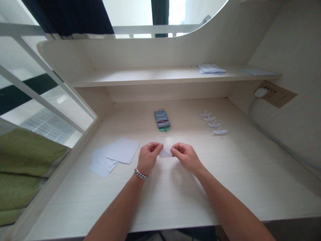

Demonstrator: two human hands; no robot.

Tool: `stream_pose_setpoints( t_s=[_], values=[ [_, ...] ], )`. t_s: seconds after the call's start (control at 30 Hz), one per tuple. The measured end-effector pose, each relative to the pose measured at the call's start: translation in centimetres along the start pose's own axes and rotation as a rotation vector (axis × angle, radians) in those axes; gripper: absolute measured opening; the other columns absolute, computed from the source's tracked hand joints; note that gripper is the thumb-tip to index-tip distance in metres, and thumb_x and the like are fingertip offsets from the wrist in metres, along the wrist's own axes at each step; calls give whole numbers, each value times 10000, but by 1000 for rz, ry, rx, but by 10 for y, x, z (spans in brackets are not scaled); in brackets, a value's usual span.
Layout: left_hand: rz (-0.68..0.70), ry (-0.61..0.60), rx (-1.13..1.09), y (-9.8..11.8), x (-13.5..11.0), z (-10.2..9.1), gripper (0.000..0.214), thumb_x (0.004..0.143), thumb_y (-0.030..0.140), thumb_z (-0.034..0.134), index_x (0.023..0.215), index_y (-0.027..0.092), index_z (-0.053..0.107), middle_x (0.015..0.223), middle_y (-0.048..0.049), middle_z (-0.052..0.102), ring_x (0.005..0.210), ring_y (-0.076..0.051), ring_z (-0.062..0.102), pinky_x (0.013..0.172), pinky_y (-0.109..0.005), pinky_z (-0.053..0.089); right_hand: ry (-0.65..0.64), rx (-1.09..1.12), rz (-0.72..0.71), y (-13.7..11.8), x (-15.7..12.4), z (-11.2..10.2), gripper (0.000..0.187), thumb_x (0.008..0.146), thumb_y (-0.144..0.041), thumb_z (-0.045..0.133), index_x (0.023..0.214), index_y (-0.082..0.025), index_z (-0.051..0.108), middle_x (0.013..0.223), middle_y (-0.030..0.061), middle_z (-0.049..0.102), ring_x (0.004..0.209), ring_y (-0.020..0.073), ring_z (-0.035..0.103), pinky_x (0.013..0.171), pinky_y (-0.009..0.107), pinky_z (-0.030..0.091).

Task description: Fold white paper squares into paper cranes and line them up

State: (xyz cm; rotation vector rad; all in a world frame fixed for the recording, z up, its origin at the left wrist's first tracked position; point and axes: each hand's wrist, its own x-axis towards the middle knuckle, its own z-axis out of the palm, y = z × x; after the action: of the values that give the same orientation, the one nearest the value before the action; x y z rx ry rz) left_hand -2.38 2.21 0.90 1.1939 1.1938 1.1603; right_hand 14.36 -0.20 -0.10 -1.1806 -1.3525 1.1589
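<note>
Between my two hands a small folded piece of white paper (166, 153) is held just above the desk. My left hand (149, 155), with a ring and a chain bracelet, pinches its left edge between thumb and fingers. The right edge is gripped the same way by my right hand (185, 155). Loose white paper sheets (123, 149) lie overlapping to the left of my left hand. Several small folded paper figures (214, 125) stand in a row beyond my right hand, on the right of the desk.
A phone-like object (162, 120), its surface pixelated, lies at the middle back of the desk (175, 201). Above is a shelf (140, 74) with a paper stack (211, 68). A white plug (261, 92) with a cable sits in the wall socket on the right.
</note>
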Motion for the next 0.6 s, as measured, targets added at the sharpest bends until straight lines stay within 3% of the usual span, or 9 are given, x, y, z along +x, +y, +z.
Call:
stream_pose_setpoints(
  t_s=[0.1, 0.23, 0.47, 0.6],
  values=[
    [14, -49, 62, -1, -1, 0, 209, 679, 341, 742, 687, 139, 688, 620, -20, 664, 558, -121, 567, 544, -228, 435, -85, -89, 14, -1, 0, 1, 136, 801, -277, 582, 745, -166, 640, 677, 12, 625, 632, 145, 551, 598, 261, 412],
    [26, -135, 163, -1, -2, 1, 197, 684, 327, 725, 651, 137, 687, 603, -24, 654, 552, -124, 557, 531, -230, 421, -77, -158, 20, -1, 0, 4, 100, 762, -227, 566, 708, -172, 631, 666, 0, 616, 615, 130, 529, 567, 242, 386],
    [2, 6, 143, 5, 10, -17, 206, 646, 339, 738, 654, 140, 684, 565, 0, 638, 519, -112, 532, 520, -226, 406, -125, -130, 108, -2, 1, -2, 84, 695, -162, 539, 634, -167, 596, 574, -17, 570, 551, 120, 495, 531, 241, 358],
    [-3, -44, 142, 6, 7, -14, 207, 645, 343, 741, 643, 143, 685, 578, -11, 654, 527, -120, 550, 521, -230, 410, -111, -60, 79, -1, 2, -1, 117, 766, -258, 570, 718, -162, 616, 648, 0, 598, 613, 133, 531, 586, 254, 396]
  ],
)
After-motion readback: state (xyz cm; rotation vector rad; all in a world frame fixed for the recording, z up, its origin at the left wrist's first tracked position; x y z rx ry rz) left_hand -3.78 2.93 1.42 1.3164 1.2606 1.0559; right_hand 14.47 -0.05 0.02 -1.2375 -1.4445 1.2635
